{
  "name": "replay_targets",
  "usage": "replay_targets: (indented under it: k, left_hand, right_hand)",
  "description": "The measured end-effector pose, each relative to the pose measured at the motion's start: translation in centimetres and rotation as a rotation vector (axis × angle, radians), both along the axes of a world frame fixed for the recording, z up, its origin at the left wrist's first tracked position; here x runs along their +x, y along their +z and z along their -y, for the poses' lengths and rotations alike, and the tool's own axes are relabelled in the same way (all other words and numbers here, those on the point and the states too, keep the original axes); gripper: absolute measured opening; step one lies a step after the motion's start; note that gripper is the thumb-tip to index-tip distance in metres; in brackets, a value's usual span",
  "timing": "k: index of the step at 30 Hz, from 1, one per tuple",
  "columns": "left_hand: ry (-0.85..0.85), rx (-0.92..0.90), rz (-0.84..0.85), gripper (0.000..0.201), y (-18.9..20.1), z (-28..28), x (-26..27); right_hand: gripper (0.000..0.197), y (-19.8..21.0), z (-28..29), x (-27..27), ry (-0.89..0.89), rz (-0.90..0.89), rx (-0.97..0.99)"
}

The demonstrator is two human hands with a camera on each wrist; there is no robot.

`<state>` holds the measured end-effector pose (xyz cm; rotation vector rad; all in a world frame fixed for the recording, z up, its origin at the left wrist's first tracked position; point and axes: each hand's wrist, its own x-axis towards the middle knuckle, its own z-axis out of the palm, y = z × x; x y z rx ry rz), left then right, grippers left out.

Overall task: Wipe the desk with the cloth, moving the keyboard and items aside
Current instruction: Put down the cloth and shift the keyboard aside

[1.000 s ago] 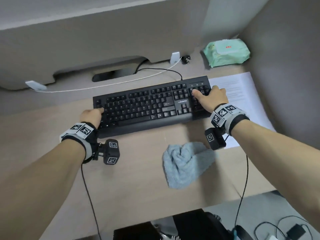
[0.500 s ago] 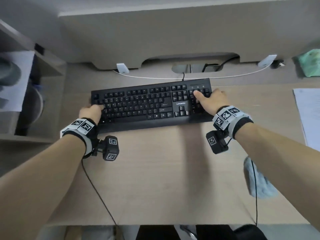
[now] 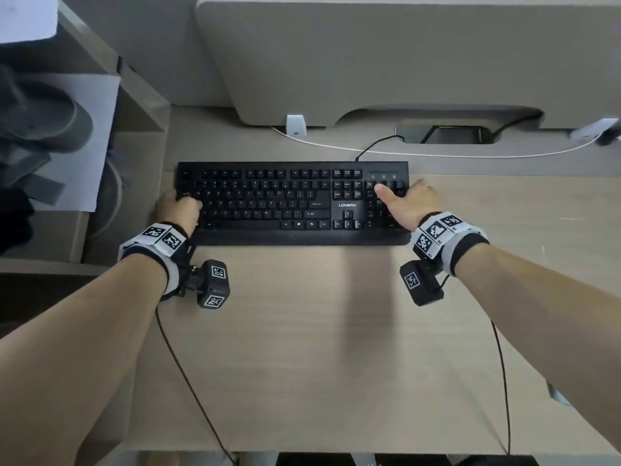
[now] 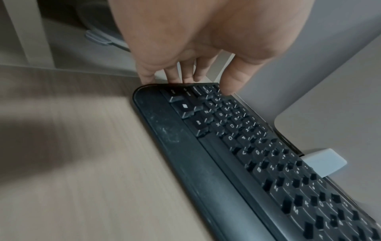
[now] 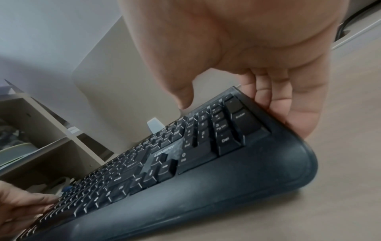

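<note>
Head view: your left hand (image 3: 179, 206) and right hand (image 3: 408, 203) grip the keyboard (image 3: 292, 203) ends, fingers curled; move both evenly, minding its cable (image 3: 376, 146).

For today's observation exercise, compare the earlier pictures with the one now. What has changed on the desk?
The keyboard has moved left along the desk, carried by both hands. Nothing was taken hold of or let go. The left hand and right hand still grip its two ends.
</note>
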<state>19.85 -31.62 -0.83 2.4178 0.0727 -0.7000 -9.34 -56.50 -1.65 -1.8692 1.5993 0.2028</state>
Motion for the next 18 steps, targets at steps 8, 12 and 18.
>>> replay_targets:
  k: [8,12,18]
  left_hand:
    - [-0.076,-0.021,0.002,0.044,-0.2,-0.2,-0.9]
    - [-0.174,0.007,0.062,0.074,0.1,2.0,-2.9]
    - [-0.493,-0.058,0.161,0.064,0.9,8.8,-12.1]
  right_hand:
    - [0.074,-0.6,-0.3,-1.2,0.092,-0.069,-0.024]
    - [0.069,0.1,-0.6,-3.3,0.096,-0.033,-0.036]
    - [0.058,1.2,0.9,-11.6,0.004,-0.023,-0.057]
